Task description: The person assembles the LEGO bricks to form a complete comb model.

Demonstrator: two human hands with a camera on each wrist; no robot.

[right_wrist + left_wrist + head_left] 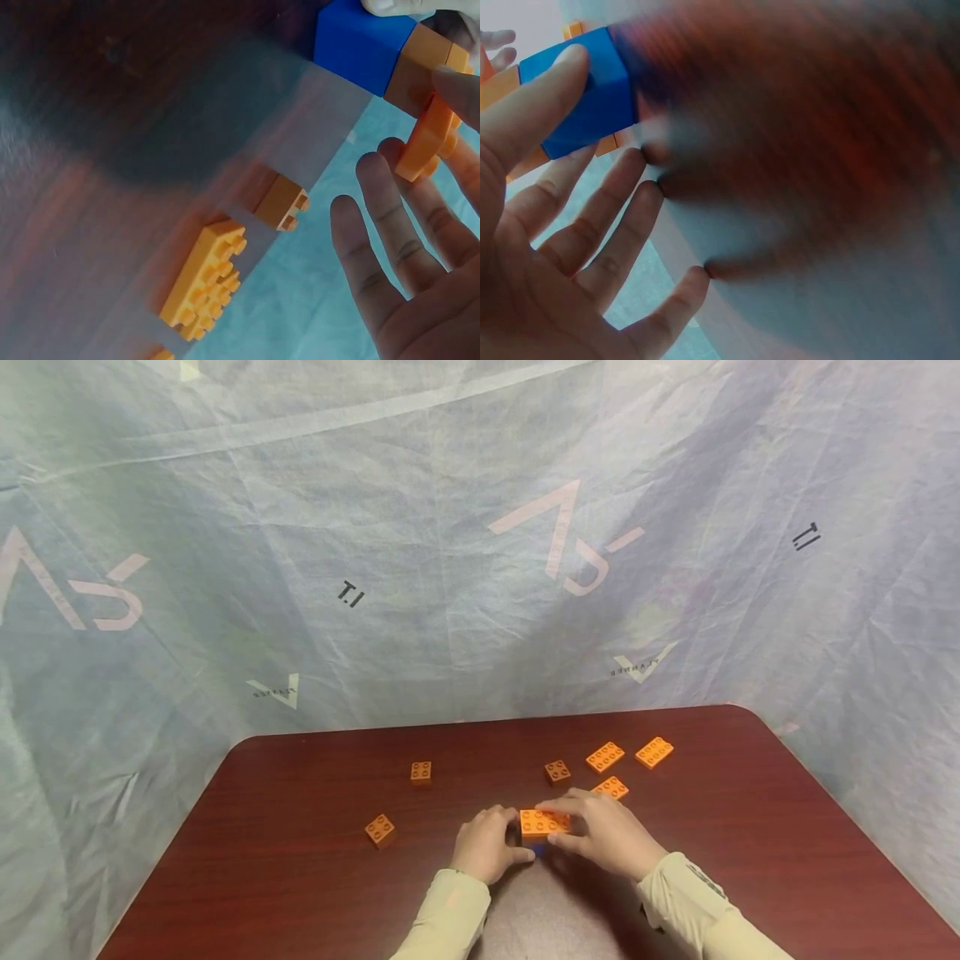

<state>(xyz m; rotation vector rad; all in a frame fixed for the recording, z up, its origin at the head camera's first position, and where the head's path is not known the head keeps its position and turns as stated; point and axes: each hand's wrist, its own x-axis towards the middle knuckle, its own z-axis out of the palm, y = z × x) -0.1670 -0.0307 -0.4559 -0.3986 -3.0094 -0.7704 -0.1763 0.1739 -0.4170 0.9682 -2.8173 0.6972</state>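
Note:
A stack has a blue brick [604, 105] at its base and a square orange brick [414, 69] above it. My left hand [486, 845] pinches the blue brick, the thumb flat on one face and fingers behind. A flat orange brick with studs [545, 822] is at the top of the stack. My right hand [611, 831] grips this flat brick between thumb and fingers. In the right wrist view the flat brick [424, 142] juts out past the stack's side. From the head camera, most of the blue brick is hidden under it.
On the dark red table [300, 885], small square orange bricks lie at the left [381, 831], back left [421, 772] and beyond my hands [557, 772]. Longer studded orange bricks [605, 757] lie at the back right, one partly behind my right hand. A grey cloth [450, 568] hangs behind.

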